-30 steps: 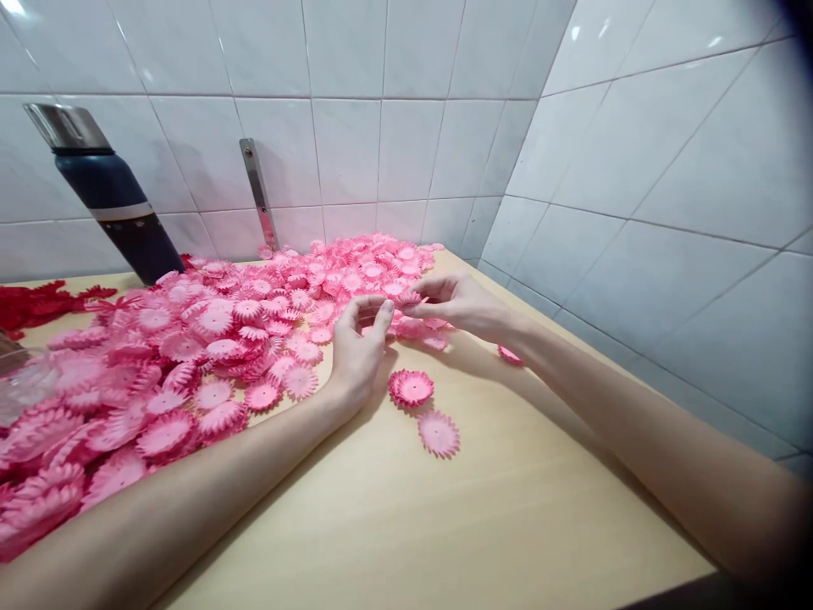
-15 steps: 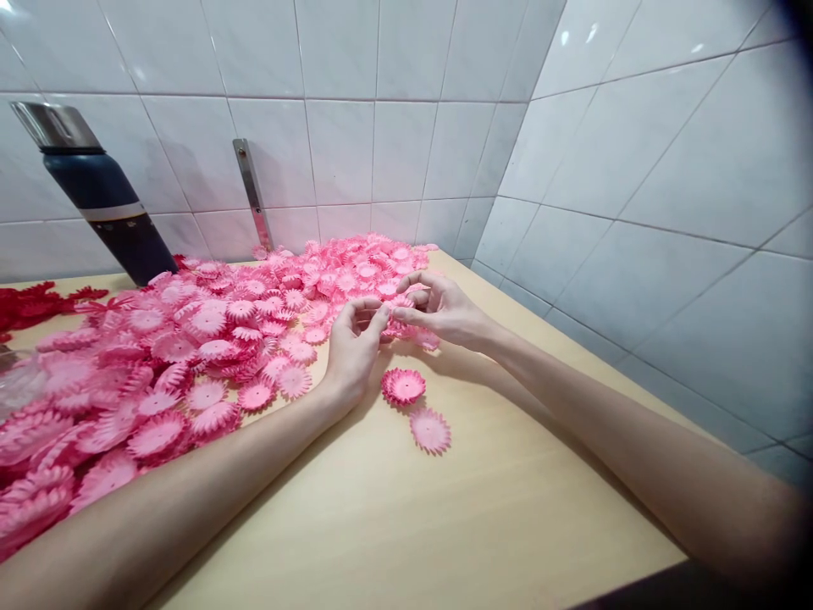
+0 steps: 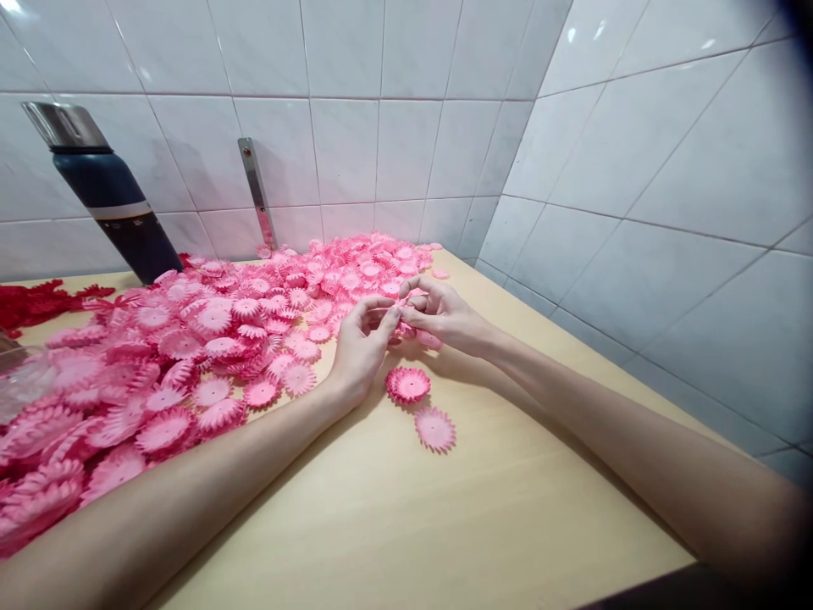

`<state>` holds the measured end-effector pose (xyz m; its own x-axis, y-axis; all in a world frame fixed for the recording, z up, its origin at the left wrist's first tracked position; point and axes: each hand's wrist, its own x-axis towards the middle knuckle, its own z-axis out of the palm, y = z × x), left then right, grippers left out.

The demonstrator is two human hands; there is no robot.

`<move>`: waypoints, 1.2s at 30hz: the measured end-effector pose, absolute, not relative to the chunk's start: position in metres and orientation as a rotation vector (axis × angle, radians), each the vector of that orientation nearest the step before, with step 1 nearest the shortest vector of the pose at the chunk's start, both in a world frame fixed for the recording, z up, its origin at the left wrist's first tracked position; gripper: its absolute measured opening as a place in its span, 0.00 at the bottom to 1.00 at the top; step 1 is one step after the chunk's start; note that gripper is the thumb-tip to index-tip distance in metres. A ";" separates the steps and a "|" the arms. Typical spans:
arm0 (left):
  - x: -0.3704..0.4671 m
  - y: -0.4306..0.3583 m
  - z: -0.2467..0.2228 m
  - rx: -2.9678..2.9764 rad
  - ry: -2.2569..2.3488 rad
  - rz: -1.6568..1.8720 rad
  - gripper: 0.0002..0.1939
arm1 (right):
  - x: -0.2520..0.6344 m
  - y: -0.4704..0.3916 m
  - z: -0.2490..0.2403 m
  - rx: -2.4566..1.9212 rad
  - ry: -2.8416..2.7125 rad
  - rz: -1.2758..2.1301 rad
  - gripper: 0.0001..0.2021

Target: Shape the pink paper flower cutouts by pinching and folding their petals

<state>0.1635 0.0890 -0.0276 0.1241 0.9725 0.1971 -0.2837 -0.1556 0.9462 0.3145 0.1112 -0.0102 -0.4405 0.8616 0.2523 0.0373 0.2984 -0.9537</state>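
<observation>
A: In the head view, where were the hands?

B: Both met at the near edge of the pink flower pile [image 3: 209, 339], above the wooden table [image 3: 445, 508]. The left hand [image 3: 359, 347] had its fingers curled, thumb and forefinger tips brought together against the right hand's. The right hand [image 3: 445, 318] was likewise curled, its thumb and forefinger pinching toward the same spot.

A: Pinching what?

B: A small pink flower piece [image 3: 406, 329], by the look of it, caught between the two sets of fingertips. Most of it was hidden by the fingers, so I could not tell whether it was one layer or two.

A: And nearby?

B: A fuller pink flower [image 3: 408, 384] lay on the table just below the hands, and a flatter one [image 3: 435, 429] just beside it, nearer the person. Both were apart from the pile. A dark flask [image 3: 114, 203] stood against the tiled wall [image 3: 349, 127], with a metal strip [image 3: 257, 191] leaning there, and red pieces [image 3: 38, 301] at the far left.

A: How would you judge the handling?

B: The petals looked thin and easily creased, so I would say a light grip near the centre suited them, with the petals left free. Keeping the work low over the table, close to the two set-aside flowers, also seemed sensible.
</observation>
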 end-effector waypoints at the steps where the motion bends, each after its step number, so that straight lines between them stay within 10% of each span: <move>1: 0.163 0.088 -0.027 1.207 0.804 1.345 0.13 | 0.314 0.111 -0.010 -0.820 -1.731 1.235 0.16; 36: 0.163 0.093 -0.032 1.156 0.889 1.435 0.10 | 0.324 0.109 -0.008 -0.877 -1.726 1.236 0.22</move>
<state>0.1625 0.0933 -0.0315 0.0079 0.9815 0.1913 -0.2659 -0.1824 0.9466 0.3235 0.1095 -0.0075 -0.4215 0.8797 0.2200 0.0755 0.2758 -0.9583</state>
